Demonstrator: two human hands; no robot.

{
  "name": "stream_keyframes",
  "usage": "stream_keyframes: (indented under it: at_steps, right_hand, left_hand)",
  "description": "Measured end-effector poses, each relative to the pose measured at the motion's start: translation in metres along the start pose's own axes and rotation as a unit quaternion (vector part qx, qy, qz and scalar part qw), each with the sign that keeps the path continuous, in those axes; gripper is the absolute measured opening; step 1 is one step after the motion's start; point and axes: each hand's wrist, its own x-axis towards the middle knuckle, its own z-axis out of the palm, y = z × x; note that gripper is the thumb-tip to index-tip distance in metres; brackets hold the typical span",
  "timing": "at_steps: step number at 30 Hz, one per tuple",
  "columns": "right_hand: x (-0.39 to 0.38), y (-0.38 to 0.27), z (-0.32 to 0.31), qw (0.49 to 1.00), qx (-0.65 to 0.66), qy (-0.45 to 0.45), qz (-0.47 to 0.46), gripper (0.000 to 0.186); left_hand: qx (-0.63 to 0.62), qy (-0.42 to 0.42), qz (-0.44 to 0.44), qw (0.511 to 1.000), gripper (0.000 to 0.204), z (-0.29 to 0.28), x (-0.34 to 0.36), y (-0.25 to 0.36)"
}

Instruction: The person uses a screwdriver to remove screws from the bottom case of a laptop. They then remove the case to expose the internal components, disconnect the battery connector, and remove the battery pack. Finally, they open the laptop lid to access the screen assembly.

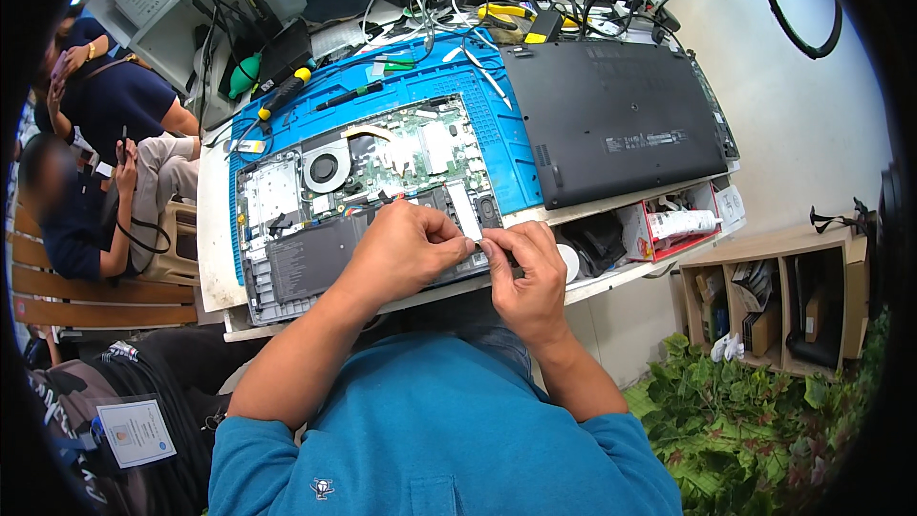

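Note:
An opened laptop base (pixel 382 191) lies in front of me, with its green circuit board (pixel 420 162), round black fan (pixel 327 167) and black battery (pixel 310 258) exposed. A white rectangular strip (pixel 464 207) runs along its near right part. My left hand (pixel 406 248) reaches over the battery, thumb and index finger pinched at the strip's near end. From the other side, my right hand (pixel 525 272) pinches at the same end, fingertips almost touching the left ones. The fingers partly hide what lies between them.
Under the laptop is a blue work mat (pixel 511 158). A black bottom cover (pixel 621 119) lies to the right. A yellow-and-black screwdriver (pixel 287 93), a green air blower (pixel 245 75), yellow-handled pliers (pixel 508 11) and tangled cables lie beyond. People (pixel 81 201) sit at the left.

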Motion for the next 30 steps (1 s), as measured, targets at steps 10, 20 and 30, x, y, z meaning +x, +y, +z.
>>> stream_keyframes:
  at_steps: [10, 20, 30]
  right_hand:
    - [-0.007, -0.002, -0.001, 1.0, 0.002, 0.01, -0.001, 0.016]
    - [-0.014, -0.006, -0.003, 1.0, 0.006, 0.008, 0.009, 0.017]
    - [-0.008, -0.004, -0.002, 1.0, -0.004, 0.009, 0.003, 0.015]
  left_hand:
    - [-0.002, 0.002, 0.003, 1.0, 0.026, 0.001, -0.007, 0.004]
    - [0.042, 0.021, 0.029, 0.998, 0.026, 0.007, -0.019, 0.008]
    - [0.045, 0.036, 0.059, 0.997, 0.024, 0.009, -0.012, 0.004]
